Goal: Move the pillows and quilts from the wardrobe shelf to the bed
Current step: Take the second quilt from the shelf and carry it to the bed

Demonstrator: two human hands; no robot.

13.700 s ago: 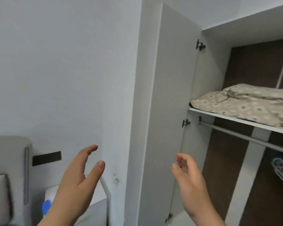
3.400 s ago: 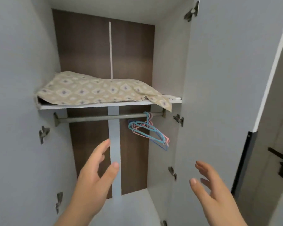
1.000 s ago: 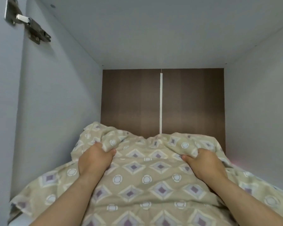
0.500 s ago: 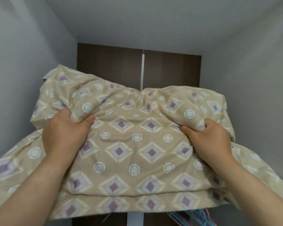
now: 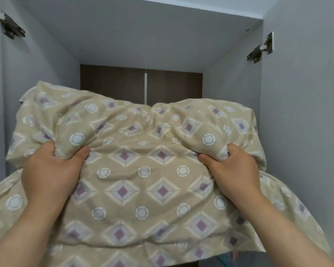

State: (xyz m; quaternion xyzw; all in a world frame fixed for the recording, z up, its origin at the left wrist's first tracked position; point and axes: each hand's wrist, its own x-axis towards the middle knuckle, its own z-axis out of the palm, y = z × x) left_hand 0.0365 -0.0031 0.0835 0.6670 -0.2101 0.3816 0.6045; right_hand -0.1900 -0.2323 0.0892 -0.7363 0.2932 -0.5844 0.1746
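Observation:
A beige quilt [image 5: 143, 170] with purple diamonds and white circles fills the middle and bottom of the view, bunched and lifted in front of the open wardrobe. My left hand [image 5: 50, 170] grips a fold on its left side. My right hand [image 5: 233, 170] clutches a fold on its right side. The quilt's lower edges droop down on both sides. The shelf underneath is hidden by the fabric.
The wardrobe's dark brown back panel [image 5: 114, 79] shows above the quilt, under a grey top panel. Grey side walls carry metal hinges at the upper left [image 5: 10, 27] and upper right [image 5: 260, 49]. A bit of blue hanger [image 5: 226, 261] peeks out at the bottom right.
Both hands have gone from open and empty to gripping the quilt. Over the last second the quilt has come up off the shelf and toward me.

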